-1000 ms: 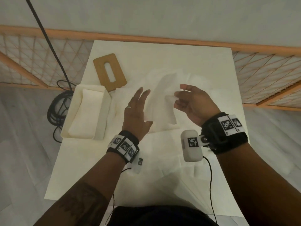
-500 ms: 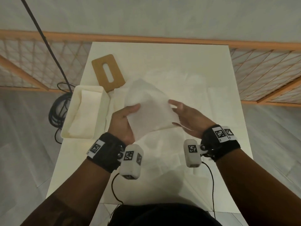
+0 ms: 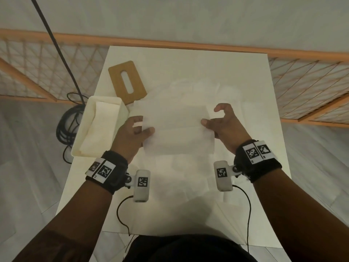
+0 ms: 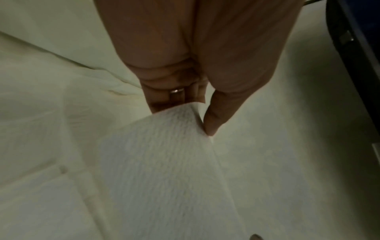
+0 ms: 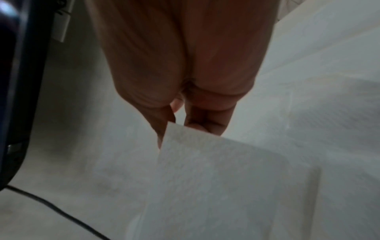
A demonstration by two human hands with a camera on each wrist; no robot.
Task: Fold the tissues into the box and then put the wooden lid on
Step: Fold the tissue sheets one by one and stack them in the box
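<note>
Both hands have a grip on the same tissue (image 3: 178, 133), held flat in the middle of the frame just above the counter (image 3: 188, 72). Going left to right: the white box (image 3: 120, 112) sits at the left edge of the counter, open on top, with folded tissue already lying inside it. Just above and right of it, in the upper left, the wooden lid (image 3: 117, 76) lies flat on the counter, slot facing up, one corner close to the box.

Next comes the left hand (image 3: 130, 137), pinching the tissue's left edge between thumb and fingers; the left wrist view shows the thumb tip right on the paper's corner (image 4: 211, 123). On the far side the right hand (image 3: 224, 127) pinches the right edge with thumb and a lower finger, while its upper fingers curl loosely in the air, clear of the paper. The right wrist view shows the sheet's corner tucked between thumb and fingers.

More loose tissues (image 3: 226, 87) are spread over the counter under and behind the held one.
</note>
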